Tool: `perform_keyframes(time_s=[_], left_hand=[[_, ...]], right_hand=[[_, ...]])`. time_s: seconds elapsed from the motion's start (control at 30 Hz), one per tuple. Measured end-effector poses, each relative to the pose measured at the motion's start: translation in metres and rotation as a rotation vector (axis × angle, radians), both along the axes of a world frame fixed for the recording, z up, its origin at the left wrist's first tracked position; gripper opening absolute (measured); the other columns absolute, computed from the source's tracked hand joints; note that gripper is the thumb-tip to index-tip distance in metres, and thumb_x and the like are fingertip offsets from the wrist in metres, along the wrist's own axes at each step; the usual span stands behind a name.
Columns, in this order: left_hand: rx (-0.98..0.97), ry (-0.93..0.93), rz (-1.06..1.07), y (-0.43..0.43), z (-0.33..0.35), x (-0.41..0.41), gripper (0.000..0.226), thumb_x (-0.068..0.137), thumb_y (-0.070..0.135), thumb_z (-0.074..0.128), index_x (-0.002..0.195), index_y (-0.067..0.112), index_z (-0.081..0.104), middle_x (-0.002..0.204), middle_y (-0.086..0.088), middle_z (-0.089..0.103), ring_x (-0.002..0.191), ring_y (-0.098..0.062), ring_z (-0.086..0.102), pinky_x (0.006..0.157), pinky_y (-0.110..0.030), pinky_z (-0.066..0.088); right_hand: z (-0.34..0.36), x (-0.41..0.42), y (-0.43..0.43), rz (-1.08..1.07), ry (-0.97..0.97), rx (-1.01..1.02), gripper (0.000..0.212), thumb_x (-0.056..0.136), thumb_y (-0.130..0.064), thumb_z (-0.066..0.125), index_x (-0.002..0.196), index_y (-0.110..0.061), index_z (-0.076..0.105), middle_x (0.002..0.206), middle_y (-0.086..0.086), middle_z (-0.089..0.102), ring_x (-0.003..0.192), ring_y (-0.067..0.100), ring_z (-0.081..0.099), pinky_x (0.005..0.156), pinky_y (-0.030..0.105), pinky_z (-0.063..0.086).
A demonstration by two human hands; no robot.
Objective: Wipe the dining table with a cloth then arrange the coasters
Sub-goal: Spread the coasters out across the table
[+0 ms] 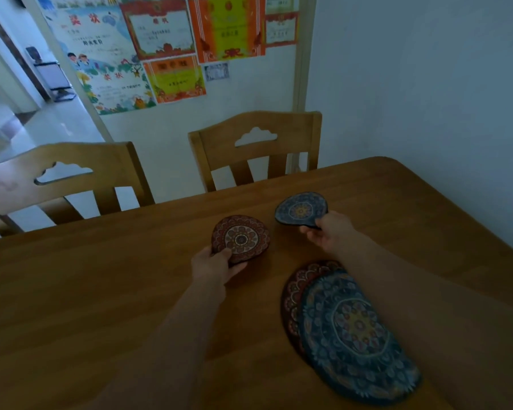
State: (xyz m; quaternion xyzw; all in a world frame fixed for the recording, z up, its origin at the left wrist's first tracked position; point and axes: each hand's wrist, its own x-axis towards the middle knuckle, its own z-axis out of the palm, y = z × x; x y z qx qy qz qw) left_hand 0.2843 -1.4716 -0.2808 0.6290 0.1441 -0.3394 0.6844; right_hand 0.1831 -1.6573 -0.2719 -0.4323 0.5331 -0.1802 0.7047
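- The left hand [212, 269] is pinching the near edge of the red coaster [242, 238], with the thumb [224, 253] pressing on top and the other fingers curling underneath.
- The right hand [330, 233] is gripping the blue coaster [301, 209] the same way, by its near rim, with the fingers tucking below it.
- Whether either coaster is resting flat on the wood or lifting slightly, I cannot tell.
- Both coasters are sitting out toward the middle of the table [101, 291], red to the left and blue to the right and a little farther off, well apart from each other.
- They are looking round and flat, with dark edging and dense mandala patterns ringing a pale centre.
- That is making two small coasters, one per hand.
- Nearer the person, under the right forearm, two larger round mats are overlapping: a big blue mat [356, 329] is lying on top of a big red mat [293, 288], whose left rim is peeking out.
- The table is showing smooth brown wood with a rounded far corner.
- Two wooden chairs are standing at the far side, one on the left [62, 179] and one on the right [255, 146], each with a cloud-shaped cutout.
- Colourful certificates [172, 39] are covering the wall behind.
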Motion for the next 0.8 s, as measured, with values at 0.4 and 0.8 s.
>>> perform_keyframes(time_s=[0.4,0.8], left_hand=[[0.003,0.007,0.008,0.016,-0.016,0.026,0.054,0.093,-0.004,0.058,0.145,0.003,0.041,0.144,-0.018,0.045,0.091,-0.03,0.056,0.079,-0.037,0.058],[-0.037,0.018,0.135,0.065,0.0,0.057,0.05,0.095,-0.013,0.046,0.143,0.0,0.042,0.143,-0.019,0.045,0.121,-0.039,0.053,0.077,-0.034,0.056]], right_hand=[[-0.012,0.036,-0.005,-0.015,0.165,-0.009,0.042,0.098,0.003,0.048,0.139,-0.002,0.043,0.134,0.022,0.048,0.111,0.032,0.057,0.062,0.033,0.056],[-0.019,0.07,0.096,0.562,0.322,-0.644,0.024,0.097,-0.011,0.046,0.116,-0.023,0.055,0.117,0.004,0.059,0.097,0.02,0.062,0.085,0.039,0.056]])
